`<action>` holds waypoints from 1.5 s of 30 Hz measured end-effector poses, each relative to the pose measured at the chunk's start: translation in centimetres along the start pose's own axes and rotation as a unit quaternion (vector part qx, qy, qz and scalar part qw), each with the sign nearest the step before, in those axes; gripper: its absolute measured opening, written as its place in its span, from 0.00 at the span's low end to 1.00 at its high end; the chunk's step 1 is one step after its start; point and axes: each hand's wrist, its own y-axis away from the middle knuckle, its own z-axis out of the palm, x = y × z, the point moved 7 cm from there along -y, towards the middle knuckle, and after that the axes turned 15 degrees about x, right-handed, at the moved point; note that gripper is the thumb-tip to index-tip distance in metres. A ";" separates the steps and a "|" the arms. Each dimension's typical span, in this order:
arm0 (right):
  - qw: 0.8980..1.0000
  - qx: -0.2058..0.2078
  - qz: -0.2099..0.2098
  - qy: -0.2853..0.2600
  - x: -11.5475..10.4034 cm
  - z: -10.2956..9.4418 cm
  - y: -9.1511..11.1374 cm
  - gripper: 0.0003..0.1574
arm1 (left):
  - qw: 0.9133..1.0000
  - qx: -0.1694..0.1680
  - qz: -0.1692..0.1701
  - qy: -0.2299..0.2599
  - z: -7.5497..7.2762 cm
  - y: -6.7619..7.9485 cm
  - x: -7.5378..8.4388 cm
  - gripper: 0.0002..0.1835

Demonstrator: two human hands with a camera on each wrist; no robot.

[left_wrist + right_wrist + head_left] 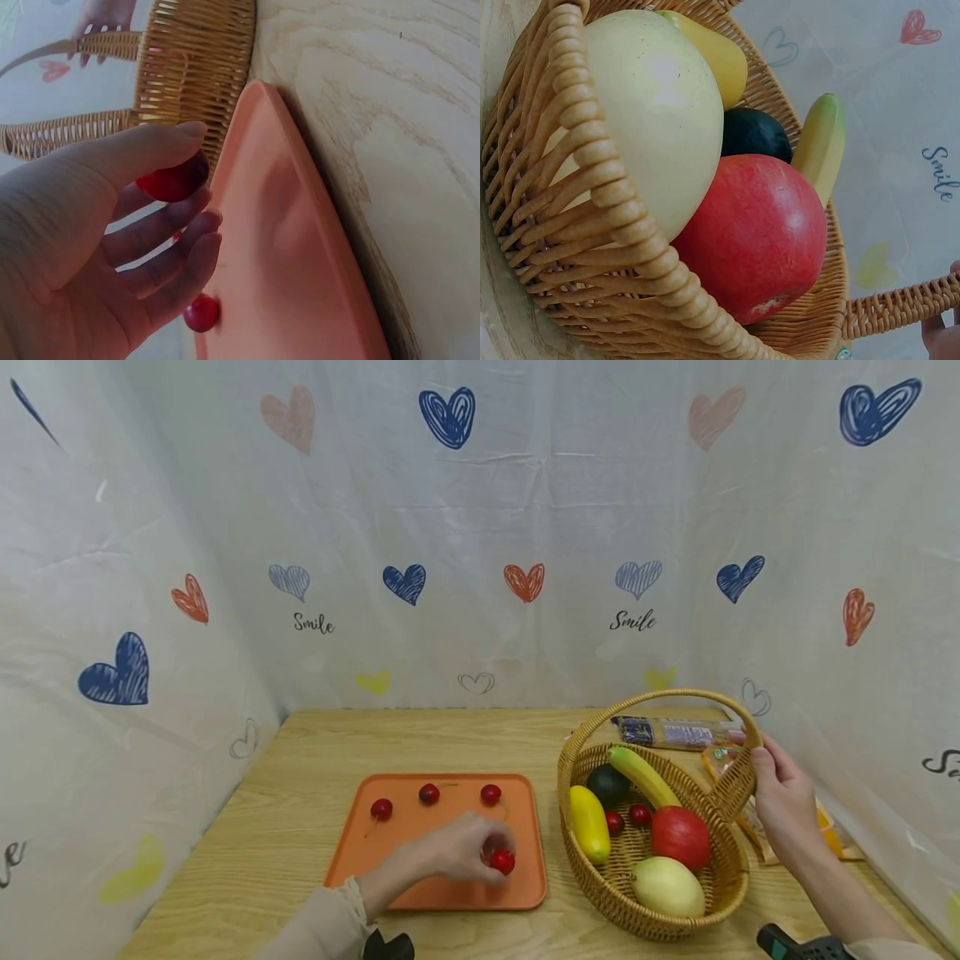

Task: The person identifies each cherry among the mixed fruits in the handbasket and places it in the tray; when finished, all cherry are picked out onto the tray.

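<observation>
My left hand [467, 852] pinches a red cherry [502, 861] between thumb and fingers, over the front right part of the orange tray [442, 897]. In the left wrist view the held cherry [174, 180] is under the thumb tip. Three more cherries lie along the tray's back half: a left one [381, 810], a middle one [429, 793] and a right one [491, 794]. My right hand [786, 797] grips the handle of the wicker basket [652, 927] at its right side. Inside the basket are a banana [643, 777], a red apple [681, 837] and two cherries.
The basket also holds a pale melon [649, 112], a yellow oblong fruit [589, 824] and a dark green fruit [608, 785]. Behind it lies a long clear package [675, 732]; orange packets [828, 831] lie to its right. Heart-printed curtains [480, 527] enclose the table.
</observation>
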 end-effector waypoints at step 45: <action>1.000 -0.011 -0.006 -0.013 0.1 0.0 0.0 0.24 | 0.997 0.052 -0.055 -0.005 -0.7 0.6 -2.4 0.15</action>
